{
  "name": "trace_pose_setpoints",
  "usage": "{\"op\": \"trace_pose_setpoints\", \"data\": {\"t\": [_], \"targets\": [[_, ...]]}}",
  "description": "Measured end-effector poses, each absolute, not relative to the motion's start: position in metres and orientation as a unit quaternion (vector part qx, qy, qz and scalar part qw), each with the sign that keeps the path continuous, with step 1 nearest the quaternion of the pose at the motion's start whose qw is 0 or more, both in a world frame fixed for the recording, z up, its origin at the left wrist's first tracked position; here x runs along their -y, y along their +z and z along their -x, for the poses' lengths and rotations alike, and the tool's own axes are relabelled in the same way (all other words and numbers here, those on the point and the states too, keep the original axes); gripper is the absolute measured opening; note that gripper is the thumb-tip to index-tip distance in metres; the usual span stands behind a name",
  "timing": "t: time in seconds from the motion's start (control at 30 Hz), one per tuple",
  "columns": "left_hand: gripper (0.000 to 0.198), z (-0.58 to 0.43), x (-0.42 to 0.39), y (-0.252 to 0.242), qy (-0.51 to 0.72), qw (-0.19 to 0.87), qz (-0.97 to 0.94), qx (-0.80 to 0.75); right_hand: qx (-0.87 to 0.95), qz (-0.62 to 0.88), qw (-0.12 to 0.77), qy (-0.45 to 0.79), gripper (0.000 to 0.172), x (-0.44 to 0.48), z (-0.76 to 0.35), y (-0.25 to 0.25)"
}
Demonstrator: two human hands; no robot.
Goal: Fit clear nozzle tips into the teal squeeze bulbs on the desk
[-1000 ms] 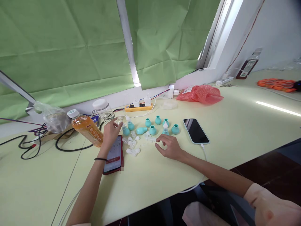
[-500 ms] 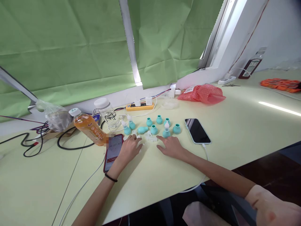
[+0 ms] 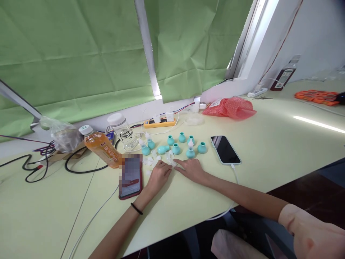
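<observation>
Starting left of the red phone (image 3: 130, 177), the orange drink bottle (image 3: 101, 146) looks tilted, its base just beside the phone's top corner. I judge that a nudge from my forearm could tip it onto the screen. Behind the red phone stands the clear jar (image 3: 124, 132), apart from my hands.

Just right of the red phone, my left hand (image 3: 159, 175) lies knuckles up, fingers loosely curled onto the small white pieces (image 3: 150, 162). I cannot tell whether they pinch one, because the fingertips hide it. The pieces are tiny and pale on a pale table (image 3: 188, 216), so a careless sweep could scatter them or push one under the phone.

Further right of the red phone, my right hand (image 3: 192, 169) rests flat and spread, gripping nothing, its fingertips touching the same pieces.

Beyond both hands, right of the phone, the teal bulbs (image 3: 175, 148) stand in a loose row with one on its side. A lifting knuckle could send them rolling.

Farthest right of the red phone lies the black phone (image 3: 225, 149). Its white cable (image 3: 234, 172) passes my right wrist, which could snag it.
</observation>
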State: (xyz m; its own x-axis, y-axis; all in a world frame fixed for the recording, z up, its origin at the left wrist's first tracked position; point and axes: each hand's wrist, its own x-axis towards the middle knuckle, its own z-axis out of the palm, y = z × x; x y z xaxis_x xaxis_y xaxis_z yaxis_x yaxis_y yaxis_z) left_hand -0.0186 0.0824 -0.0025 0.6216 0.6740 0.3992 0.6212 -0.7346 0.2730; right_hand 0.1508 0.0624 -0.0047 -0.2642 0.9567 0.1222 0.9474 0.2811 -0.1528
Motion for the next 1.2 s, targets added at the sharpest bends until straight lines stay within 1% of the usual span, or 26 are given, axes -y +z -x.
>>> {"op": "trace_pose_setpoints", "data": {"t": [0.13, 0.23, 0.33, 0.5, 0.6, 0.73, 0.83, 0.97, 1.1, 1.2], "targets": [[0.016, 0.013, -0.074, -0.004, 0.29, 0.152, -0.878, -0.35, 0.798, 0.593, 0.105, 0.01, 0.044, -0.063, -0.15, -0.006], [0.015, 0.01, -0.07, -0.002, 0.31, 0.175, -0.863, -0.357, 0.805, 0.586, 0.094, -0.008, 0.043, -0.065, -0.15, -0.006], [0.015, 0.011, -0.068, 0.0, 0.325, 0.169, -0.858, -0.36, 0.815, 0.572, 0.096, -0.005, 0.039, -0.065, -0.15, -0.006], [0.014, 0.015, -0.072, -0.003, 0.36, 0.137, -0.824, -0.416, 0.826, 0.549, 0.129, -0.01, 0.038, -0.062, -0.149, -0.008], [0.014, 0.018, -0.076, -0.005, 0.348, 0.134, -0.826, -0.422, 0.842, 0.521, 0.137, -0.025, 0.037, -0.059, -0.149, -0.007], [0.015, 0.02, -0.077, -0.005, 0.35, 0.138, -0.829, -0.413, 0.849, 0.502, 0.162, -0.031, 0.031, -0.059, -0.149, -0.009], [0.018, 0.022, -0.079, -0.003, 0.365, 0.099, -0.818, -0.434, 0.836, 0.51, 0.201, -0.021, 0.029, -0.06, -0.15, -0.013], [0.019, 0.026, -0.083, -0.003, 0.345, 0.046, -0.832, -0.433, 0.82, 0.516, 0.246, -0.015, 0.027, -0.06, -0.15, -0.012], [0.019, 0.024, -0.083, -0.004, 0.331, 0.059, -0.849, -0.407, 0.848, 0.475, 0.234, -0.023, 0.035, -0.061, -0.15, -0.009], [0.018, 0.021, -0.08, -0.003, 0.337, 0.08, -0.852, -0.394, 0.863, 0.455, 0.222, 0.002, 0.034, -0.063, -0.151, -0.01]]}}
